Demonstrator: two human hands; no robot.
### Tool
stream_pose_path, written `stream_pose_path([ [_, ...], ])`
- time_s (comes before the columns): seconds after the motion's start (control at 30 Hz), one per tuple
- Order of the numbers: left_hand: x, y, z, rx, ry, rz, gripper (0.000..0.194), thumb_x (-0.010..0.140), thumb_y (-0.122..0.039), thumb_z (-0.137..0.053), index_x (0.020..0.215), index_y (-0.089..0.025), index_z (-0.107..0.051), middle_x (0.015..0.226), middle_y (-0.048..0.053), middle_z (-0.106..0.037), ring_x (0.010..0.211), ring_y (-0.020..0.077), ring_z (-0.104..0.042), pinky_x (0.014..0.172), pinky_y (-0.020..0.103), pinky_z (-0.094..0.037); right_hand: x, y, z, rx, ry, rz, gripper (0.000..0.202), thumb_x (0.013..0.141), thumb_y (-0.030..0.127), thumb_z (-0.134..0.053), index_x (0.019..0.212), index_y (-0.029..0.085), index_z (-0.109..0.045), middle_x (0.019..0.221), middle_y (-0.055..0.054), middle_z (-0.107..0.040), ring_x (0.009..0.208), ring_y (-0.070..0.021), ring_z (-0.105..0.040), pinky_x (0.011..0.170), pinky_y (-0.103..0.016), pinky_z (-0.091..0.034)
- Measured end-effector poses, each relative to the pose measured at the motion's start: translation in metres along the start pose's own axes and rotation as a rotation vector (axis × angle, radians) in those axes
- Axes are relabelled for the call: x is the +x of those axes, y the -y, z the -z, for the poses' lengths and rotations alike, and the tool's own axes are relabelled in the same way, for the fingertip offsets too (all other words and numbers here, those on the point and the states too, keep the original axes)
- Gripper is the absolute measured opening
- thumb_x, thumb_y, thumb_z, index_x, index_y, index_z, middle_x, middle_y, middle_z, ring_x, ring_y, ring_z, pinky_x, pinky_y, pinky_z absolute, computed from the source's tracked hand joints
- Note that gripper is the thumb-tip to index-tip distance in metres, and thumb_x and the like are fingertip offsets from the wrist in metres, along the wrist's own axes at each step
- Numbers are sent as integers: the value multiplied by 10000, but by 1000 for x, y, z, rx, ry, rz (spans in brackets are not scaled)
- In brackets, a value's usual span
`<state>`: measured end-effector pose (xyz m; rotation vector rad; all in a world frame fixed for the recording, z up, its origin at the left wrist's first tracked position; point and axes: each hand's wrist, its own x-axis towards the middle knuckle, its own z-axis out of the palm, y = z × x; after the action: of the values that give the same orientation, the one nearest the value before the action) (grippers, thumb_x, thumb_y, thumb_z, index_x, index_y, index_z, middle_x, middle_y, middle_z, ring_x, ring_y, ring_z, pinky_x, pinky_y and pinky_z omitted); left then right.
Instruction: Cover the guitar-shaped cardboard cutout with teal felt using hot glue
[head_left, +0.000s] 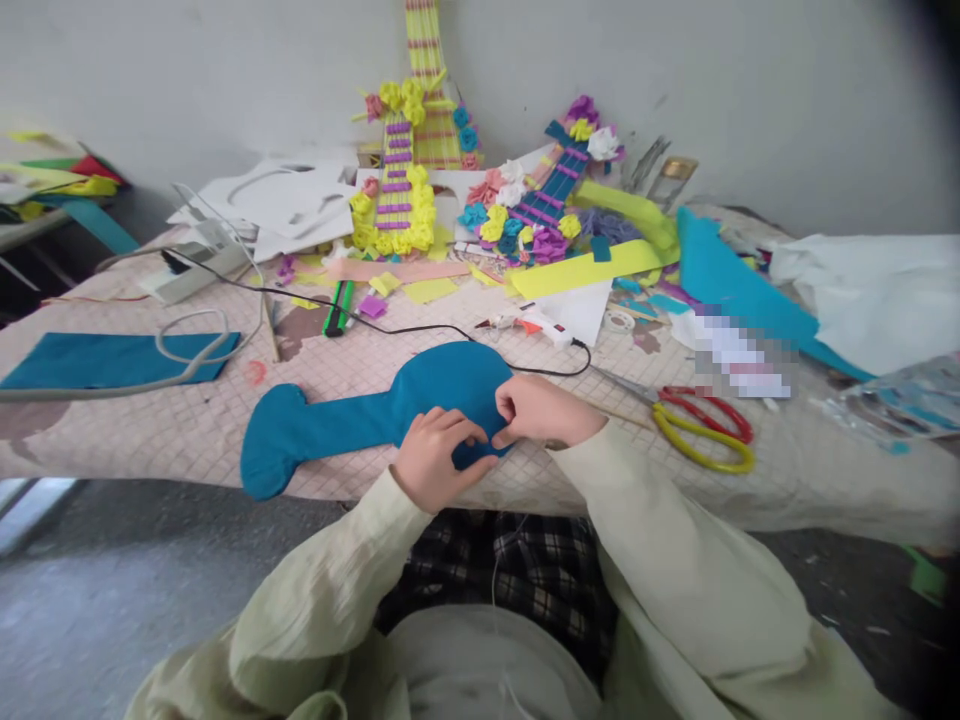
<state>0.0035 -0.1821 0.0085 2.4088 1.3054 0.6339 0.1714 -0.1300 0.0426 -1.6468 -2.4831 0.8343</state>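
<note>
A blue lute-shaped cutout [450, 375] lies flat near the table's front edge, its narrow neck pointing left to a curved head. My left hand [442, 455] rests on the lower part of its round body, thumb and fingers apart. At the right end of that body, my right hand [547, 410] has thumb and fingertips closed on the edge. My fingers hide part of this rim. Just behind the cutout, a white glue gun [544, 325] lies on its side with a black cord.
Scissors [701, 430] with red and yellow handles lie to the right. A blue paper rectangle [120, 360] and a power strip [199, 265] are at left. A green cutter [339, 308] and flower-trimmed paper instruments [394, 190] sit farther back among paper scraps.
</note>
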Motion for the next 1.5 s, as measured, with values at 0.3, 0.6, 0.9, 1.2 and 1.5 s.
stream_pose_path([
  [0.3,-22,-1,3,-2,-98,-104,131,802,-268,-521,857,-192,-613,880,41,-616,793,173,-515,702,318,-354,7,-1,3,-43,65,37,360,466,285,-758,466,189,-411,476,52,-449,478,-93,-412,443,-230,-265],
  [0.6,-34,12,-1,110,-217,-188,155,780,-331,-573,840,-197,-620,889,41,-632,812,177,-530,702,320,-357,2,-17,-4,56,37,135,359,529,332,-724,522,188,-396,506,69,-423,486,-76,-369,452,-222,-258],
  [0.9,-21,14,4,-4,-93,-165,130,799,-282,-544,735,-195,-616,847,25,-638,800,159,-524,728,304,-356,1,-18,-5,102,30,145,356,522,328,-722,524,186,-396,497,71,-408,476,-73,-348,450,-222,-245],
  [1.2,-6,12,10,-104,38,-53,106,725,-248,-592,651,-176,-614,849,23,-612,720,142,-547,745,309,-382,-1,-20,-8,114,13,154,334,551,321,-699,539,188,-393,520,65,-413,504,-82,-363,470,-227,-252],
  [1.5,-4,13,7,-134,-17,-32,101,676,-239,-629,603,-172,-607,785,20,-612,686,140,-552,737,321,-417,-6,-20,-8,139,-7,161,314,580,312,-678,557,191,-389,550,58,-420,528,-90,-370,487,-227,-261],
])
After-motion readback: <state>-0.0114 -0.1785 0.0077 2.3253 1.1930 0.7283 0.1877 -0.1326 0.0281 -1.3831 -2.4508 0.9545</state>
